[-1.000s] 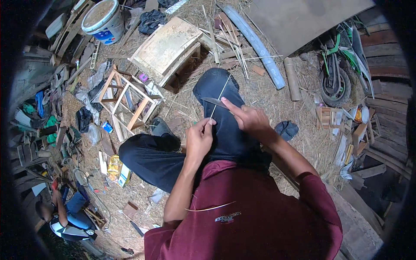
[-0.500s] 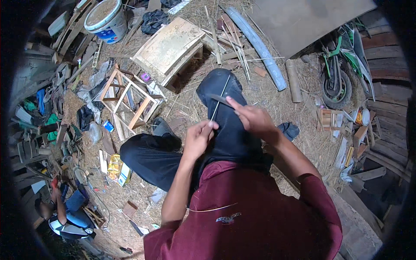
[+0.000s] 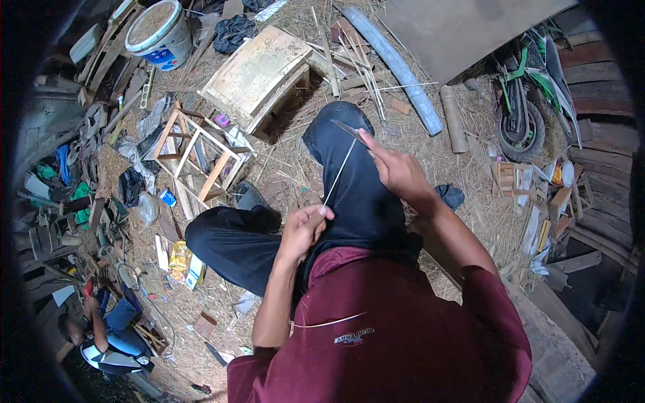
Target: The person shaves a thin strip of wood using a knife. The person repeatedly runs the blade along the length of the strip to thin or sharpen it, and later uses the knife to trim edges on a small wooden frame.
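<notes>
My right hand (image 3: 398, 169) grips a knife (image 3: 348, 129) whose blade points up and to the left over my raised knee. Pinched in my left hand (image 3: 304, 230) is the near end of a thin pale stick (image 3: 340, 170). The stick slants up across my dark trouser leg (image 3: 363, 195), and its far end meets the blade. The knife's handle is mostly hidden inside my right fist. A thin, bent strip (image 3: 329, 324) lies across the front of my maroon shirt.
Ahead stands a low wooden bench (image 3: 255, 70), with a small wooden frame (image 3: 201, 151) to its left. Thin sticks (image 3: 366, 74) and a grey pipe (image 3: 396, 67) lie beyond my knee. A bucket (image 3: 158, 37) is far left, a motorbike (image 3: 524, 107) far right. Another person (image 3: 111, 336) sits lower left.
The knife and my right hand have moved up and slightly right, sliding along the stick to its far end. My left hand has dropped a little, still pinching the stick.
</notes>
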### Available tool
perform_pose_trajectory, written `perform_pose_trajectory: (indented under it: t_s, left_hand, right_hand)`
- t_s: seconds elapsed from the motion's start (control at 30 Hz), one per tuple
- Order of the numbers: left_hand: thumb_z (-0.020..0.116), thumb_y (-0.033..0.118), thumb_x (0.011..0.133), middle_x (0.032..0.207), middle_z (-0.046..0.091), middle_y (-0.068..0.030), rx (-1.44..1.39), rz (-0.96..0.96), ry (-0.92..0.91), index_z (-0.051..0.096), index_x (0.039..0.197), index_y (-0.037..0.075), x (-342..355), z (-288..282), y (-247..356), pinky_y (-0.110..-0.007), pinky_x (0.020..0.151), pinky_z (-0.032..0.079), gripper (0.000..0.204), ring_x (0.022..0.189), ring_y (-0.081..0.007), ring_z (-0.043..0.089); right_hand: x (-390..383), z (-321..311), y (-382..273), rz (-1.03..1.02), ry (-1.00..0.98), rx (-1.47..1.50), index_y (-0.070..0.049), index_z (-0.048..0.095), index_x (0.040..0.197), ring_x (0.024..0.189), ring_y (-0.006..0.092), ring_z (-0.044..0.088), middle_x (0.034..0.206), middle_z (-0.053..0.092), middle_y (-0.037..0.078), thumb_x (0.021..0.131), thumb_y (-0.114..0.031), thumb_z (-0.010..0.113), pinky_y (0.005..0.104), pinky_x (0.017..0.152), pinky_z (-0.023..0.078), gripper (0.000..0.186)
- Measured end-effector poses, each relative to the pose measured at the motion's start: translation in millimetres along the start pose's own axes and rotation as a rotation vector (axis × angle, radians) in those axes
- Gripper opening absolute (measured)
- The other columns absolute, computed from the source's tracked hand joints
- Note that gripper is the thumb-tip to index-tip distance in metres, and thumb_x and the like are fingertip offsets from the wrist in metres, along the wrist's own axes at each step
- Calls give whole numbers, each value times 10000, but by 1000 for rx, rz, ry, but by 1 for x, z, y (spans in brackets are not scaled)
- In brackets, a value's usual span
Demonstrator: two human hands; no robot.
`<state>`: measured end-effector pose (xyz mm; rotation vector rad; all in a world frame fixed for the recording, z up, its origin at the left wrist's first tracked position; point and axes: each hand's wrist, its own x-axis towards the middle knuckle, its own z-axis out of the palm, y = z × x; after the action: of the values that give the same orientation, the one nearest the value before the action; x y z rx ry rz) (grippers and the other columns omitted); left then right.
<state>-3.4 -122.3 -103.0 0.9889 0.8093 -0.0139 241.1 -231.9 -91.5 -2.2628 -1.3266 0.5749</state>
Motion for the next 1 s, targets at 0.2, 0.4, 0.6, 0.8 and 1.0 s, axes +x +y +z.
perform_pose_trajectory:
  t_s: [0.2,0.4,0.6,0.8,1.0]
  left_hand:
    - [500,201,1014,615,436,75,75,112,87,660,965,27,-9,-8,-4,-220,475,271,242,526,-27,371]
    - [519,147,987,616,522,17,522,390,333,681,958,13,41,33,33,-250,505,346,213,558,-57,441]
    - [553,115,938,677,615,-137,622,456,430,689,918,-13,43,39,27,-333,564,443,188,604,-188,579]
    - [564,106,958,674,628,-73,627,270,371,687,952,-25,4,28,7,-270,565,447,180,619,-72,556]
    - [539,72,974,837,688,-53,533,246,309,683,941,-38,-29,10,-7,-220,639,446,184,721,-68,579]
  right_hand:
    - [-7,2,-7,-62,68,144,-292,386,1468,770,414,651,897,662,217,940,-148,532,499,680,506,566]
    - [-16,1,-21,-220,-95,-82,-322,385,1470,670,391,645,755,626,178,924,-157,549,497,599,528,593]
    - [-18,5,-20,-119,-83,-198,-343,400,1463,636,370,627,688,587,156,906,-166,589,483,586,512,614]
    - [-17,7,-8,-106,-9,-135,-341,379,1471,592,399,623,680,583,180,915,-143,555,518,544,507,616]
    - [-12,9,-2,-33,67,-99,-316,375,1476,617,393,629,693,602,200,928,-157,541,514,564,497,594]
